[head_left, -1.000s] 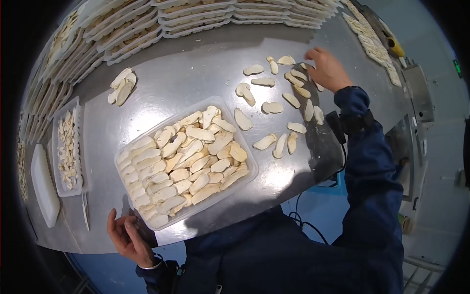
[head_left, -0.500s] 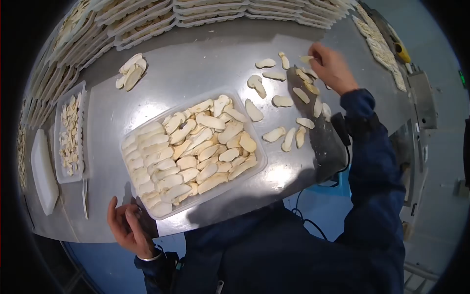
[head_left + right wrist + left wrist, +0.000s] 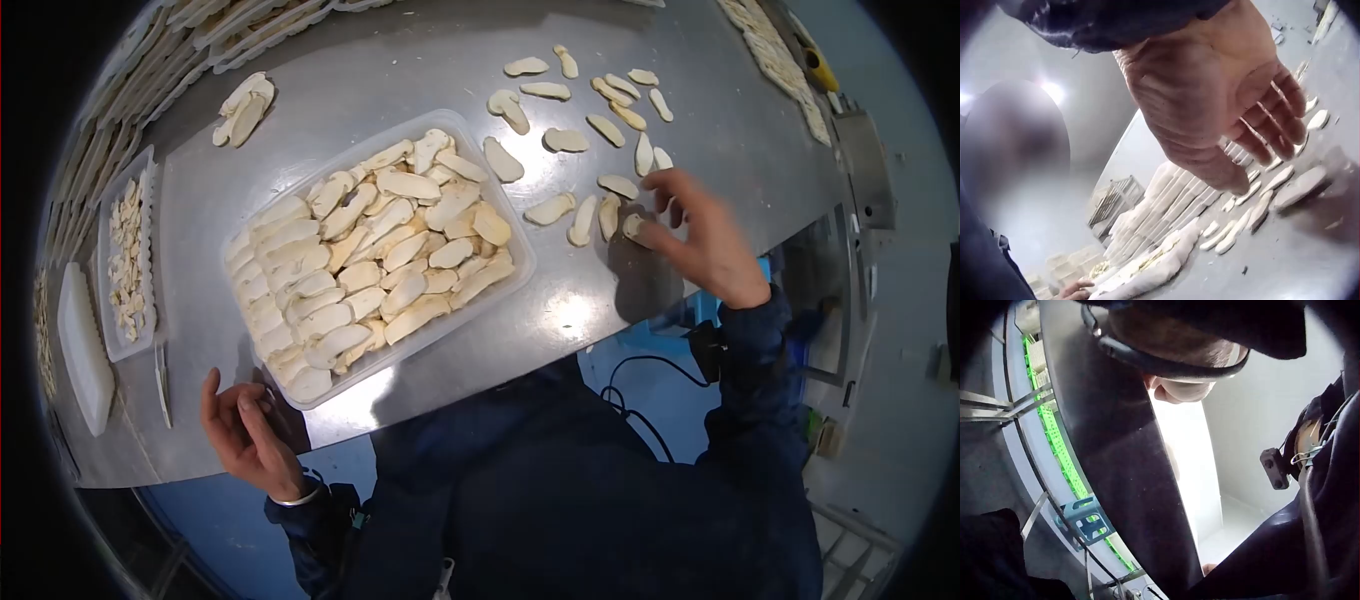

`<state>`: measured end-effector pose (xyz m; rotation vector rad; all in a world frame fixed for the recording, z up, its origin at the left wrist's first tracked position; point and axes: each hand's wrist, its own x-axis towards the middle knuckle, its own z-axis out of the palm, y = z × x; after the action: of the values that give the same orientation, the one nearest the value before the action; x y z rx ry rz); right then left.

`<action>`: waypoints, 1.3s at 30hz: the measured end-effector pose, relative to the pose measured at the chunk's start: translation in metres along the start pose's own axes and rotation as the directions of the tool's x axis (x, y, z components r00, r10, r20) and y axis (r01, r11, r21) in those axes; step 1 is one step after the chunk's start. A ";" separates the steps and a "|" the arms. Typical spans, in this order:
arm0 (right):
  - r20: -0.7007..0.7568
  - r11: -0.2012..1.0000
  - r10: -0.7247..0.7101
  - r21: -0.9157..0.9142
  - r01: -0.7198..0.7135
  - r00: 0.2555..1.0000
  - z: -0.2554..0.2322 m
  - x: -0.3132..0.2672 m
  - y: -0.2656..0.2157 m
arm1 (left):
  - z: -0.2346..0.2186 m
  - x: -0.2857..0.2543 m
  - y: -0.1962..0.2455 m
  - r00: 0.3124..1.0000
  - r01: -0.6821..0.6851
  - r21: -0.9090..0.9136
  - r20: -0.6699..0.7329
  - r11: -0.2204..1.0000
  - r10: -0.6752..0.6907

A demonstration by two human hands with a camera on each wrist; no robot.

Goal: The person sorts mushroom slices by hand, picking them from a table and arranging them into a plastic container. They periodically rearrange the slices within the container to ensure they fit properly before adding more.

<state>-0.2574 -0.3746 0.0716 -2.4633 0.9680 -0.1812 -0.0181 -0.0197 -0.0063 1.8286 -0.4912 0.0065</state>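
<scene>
My right hand [image 3: 710, 245] hovers over the near right of the table, fingers apart and loosely bent. Close to its thumb tip is a pale mushroom slice [image 3: 634, 229], which shows as a large slice [image 3: 1300, 187] below the fingers in the right wrist view. Several other mushroom slices [image 3: 567, 140] are spread across the table beyond it. A clear plastic tray [image 3: 529, 250] holds rows of overlapping slices. By its near left corner, my left hand [image 3: 250, 440] hangs at the table edge, fingers loosely curled and holding nothing. The left wrist view shows it partly, behind a band.
A small pile of slices [image 3: 245, 110] lies at the far left. Stacked filled trays [image 3: 100, 180] line the left and back. On the left are a narrow tray [image 3: 127, 265], a white empty tray [image 3: 87, 350] and a thin metal tool [image 3: 163, 385]. A blue stool [image 3: 1088, 520] stands below.
My right hand pinched a slice at the far right, carried it toward the near edge and let go beside several others. The left hand stays by the tray. The head view has shifted.
</scene>
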 end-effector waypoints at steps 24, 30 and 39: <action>-0.175 0.819 -0.561 0.024 0.573 0.809 0.062 0.002 -0.086 | -0.001 0.003 0.001 0.997 -0.072 0.033 0.035 0.997 0.071; -0.035 0.631 -0.762 0.185 0.754 0.647 0.107 0.009 -0.150 | -0.004 0.003 0.000 0.998 -0.043 0.034 0.037 0.998 0.042; 0.033 0.606 -0.793 0.149 0.781 0.609 0.122 0.013 -0.162 | -0.005 0.003 0.000 0.998 -0.034 0.030 0.059 0.999 0.033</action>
<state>-0.1142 -0.2328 0.0427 -2.5780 -0.2572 -0.3897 -0.0139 -0.0161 -0.0042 1.8551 -0.5660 -0.0170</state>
